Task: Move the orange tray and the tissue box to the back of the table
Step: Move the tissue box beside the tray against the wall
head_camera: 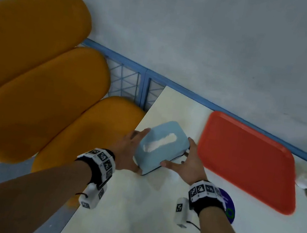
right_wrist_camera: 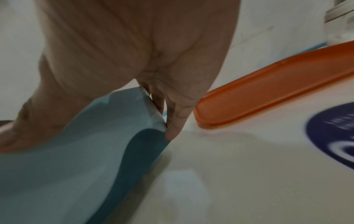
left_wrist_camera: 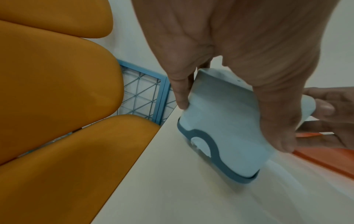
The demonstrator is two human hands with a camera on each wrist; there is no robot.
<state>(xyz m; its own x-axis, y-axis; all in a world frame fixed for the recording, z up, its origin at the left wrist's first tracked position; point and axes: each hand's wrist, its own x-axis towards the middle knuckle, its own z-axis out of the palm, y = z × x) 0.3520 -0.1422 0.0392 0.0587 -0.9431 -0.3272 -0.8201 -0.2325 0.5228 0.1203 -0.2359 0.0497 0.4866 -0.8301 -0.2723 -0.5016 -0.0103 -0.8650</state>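
I'm seeing the tissue box [head_camera: 160, 148] sitting on the table [head_camera: 150, 227] between my 2 hands, the tray [head_camera: 246, 162] lying just right of it, 3 cushions [head_camera: 38, 81] lying left.

A pale grey-blue wall [head_camera: 203, 33] rises behind a cream table [head_camera: 132, 214]. A blue-framed wire mesh panel [head_camera: 127, 83] runs along the wall's foot. Left of the table stand three mustard-orange padded cushions [head_camera: 33, 76], side by side. Lighting is soft and even.

Light-blue tissue box [head_camera: 160, 147], white tissue showing on top, just left of flat orange tray [head_camera: 246, 162].
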